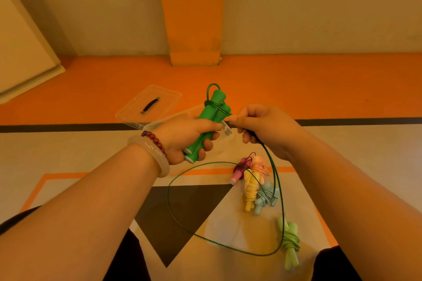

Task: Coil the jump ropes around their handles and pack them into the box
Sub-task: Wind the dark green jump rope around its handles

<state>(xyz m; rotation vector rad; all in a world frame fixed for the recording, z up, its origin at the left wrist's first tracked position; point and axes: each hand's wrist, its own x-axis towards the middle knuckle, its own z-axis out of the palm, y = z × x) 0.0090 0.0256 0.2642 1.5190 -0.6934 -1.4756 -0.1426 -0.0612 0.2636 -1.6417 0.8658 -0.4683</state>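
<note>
My left hand (pixel 187 139) grips a pair of green jump-rope handles (pixel 206 121), held side by side and tilted up and away. A few turns of dark green rope (pixel 217 107) wrap their upper ends. My right hand (pixel 262 130) pinches that rope close to the handles. The loose rest of the rope (pixel 178 217) hangs down and loops over the floor. A clear plastic box (pixel 226 137) lies just behind my hands, mostly hidden by them.
The box's clear lid (pixel 148 104) with a dark handle lies on the orange floor at the back left. Coiled ropes lie on the floor to the right: magenta (pixel 242 170), pink (pixel 260 166), yellow (pixel 250 189), light blue (pixel 265 198) and light green (pixel 290 242).
</note>
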